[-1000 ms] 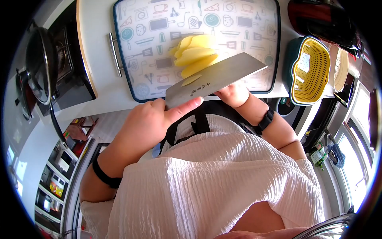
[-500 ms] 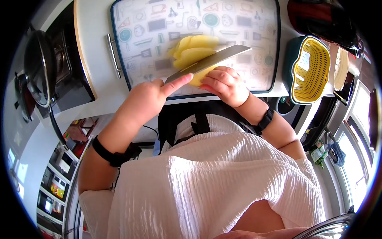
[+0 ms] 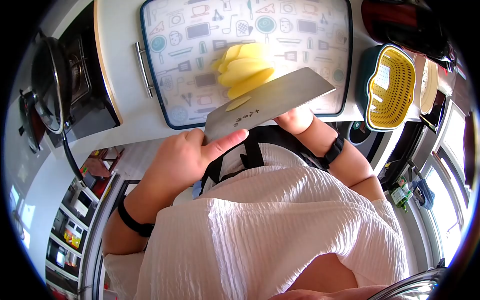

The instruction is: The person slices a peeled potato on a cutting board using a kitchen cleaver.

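While the left hand (image 3: pixel 177 155) grips the knife (image 3: pixel 280 100), a thin yellow slice (image 3: pixel 238 103) clings to its flat.
The knife partly hides the right hand (image 3: pixel 297 120), whose grip I cannot tell; beyond, more slices (image 3: pixel 245 65), smooth and overlapping, lie mid-board. The board (image 3: pixel 190 107) leaves room either side, its near rim crossed by the tilted knife; a basket (image 3: pixel 392 95) stands just right.

Slices (image 3: pixel 244 70) on board (image 3: pixel 175 100), beyond knife (image 3: pixel 275 100); basket (image 3: pixel 371 95) right of board, stove (image 3: pixel 97 102) left.
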{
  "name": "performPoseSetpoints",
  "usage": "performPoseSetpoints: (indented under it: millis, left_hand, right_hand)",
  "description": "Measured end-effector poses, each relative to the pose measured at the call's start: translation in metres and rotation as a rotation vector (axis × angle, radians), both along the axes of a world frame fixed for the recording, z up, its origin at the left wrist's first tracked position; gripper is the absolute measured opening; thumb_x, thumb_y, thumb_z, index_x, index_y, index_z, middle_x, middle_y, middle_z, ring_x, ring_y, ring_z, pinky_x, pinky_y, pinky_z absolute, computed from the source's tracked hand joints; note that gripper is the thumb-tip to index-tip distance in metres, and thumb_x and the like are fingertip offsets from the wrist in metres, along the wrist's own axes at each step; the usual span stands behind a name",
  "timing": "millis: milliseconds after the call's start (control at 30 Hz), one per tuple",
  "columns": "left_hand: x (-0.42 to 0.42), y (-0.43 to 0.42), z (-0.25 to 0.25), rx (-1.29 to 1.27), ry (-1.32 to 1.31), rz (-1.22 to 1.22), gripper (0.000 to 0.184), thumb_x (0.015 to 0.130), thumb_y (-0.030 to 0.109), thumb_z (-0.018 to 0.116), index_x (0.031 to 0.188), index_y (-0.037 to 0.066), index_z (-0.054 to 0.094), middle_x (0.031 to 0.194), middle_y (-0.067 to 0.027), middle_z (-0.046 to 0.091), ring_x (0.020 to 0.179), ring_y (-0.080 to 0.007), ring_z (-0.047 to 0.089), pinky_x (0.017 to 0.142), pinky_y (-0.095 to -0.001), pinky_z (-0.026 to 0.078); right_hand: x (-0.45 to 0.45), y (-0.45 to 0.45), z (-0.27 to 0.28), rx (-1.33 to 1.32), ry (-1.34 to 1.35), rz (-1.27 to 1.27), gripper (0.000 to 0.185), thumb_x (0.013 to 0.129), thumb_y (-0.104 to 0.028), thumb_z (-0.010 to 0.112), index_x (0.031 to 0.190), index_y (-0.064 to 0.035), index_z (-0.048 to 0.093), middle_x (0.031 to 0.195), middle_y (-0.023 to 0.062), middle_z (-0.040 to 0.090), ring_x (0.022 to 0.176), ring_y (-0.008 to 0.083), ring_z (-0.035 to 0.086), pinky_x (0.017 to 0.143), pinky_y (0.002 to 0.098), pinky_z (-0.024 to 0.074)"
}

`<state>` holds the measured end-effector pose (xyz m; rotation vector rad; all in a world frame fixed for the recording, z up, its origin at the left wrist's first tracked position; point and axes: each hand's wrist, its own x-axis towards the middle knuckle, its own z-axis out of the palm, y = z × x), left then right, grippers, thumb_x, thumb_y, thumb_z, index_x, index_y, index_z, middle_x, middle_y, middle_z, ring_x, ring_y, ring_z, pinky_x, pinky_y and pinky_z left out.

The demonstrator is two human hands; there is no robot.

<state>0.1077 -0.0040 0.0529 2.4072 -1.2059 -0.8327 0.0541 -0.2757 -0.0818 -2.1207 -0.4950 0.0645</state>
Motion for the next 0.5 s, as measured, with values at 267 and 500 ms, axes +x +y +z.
performPoseSetpoints:
  millis: [267,500]
  left_hand:
    - [-0.001,-0.002,0.004,-0.018,0.013,0.016,0.056,0.092,0.010,0.063,0.143,0.031,0.051,0.070,-0.0097,0.050,0.060,-0.0269,0.057,0.053,-0.0370,0.049]
    - [-0.003,-0.003,0.004,-0.002,0.010,0.004,0.064,0.087,0.004,0.063,0.144,0.030,0.049,0.070,-0.0104,0.050,0.060,-0.0275,0.057,0.054,-0.0373,0.049]
  right_hand:
    - [0.005,0.001,0.009,-0.113,-0.136,-0.001,0.037,0.079,-0.005,0.073,0.116,-0.0056,0.067,0.111,0.0122,0.066,0.099,0.0327,0.064,0.083,0.0414,0.0523]
    - [0.000,0.001,0.002,-0.031,-0.058,-0.026,0.040,0.078,-0.005,0.073,0.117,-0.0089,0.066,0.117,0.0116,0.064,0.105,0.0336,0.062,0.089,0.0429,0.0514]
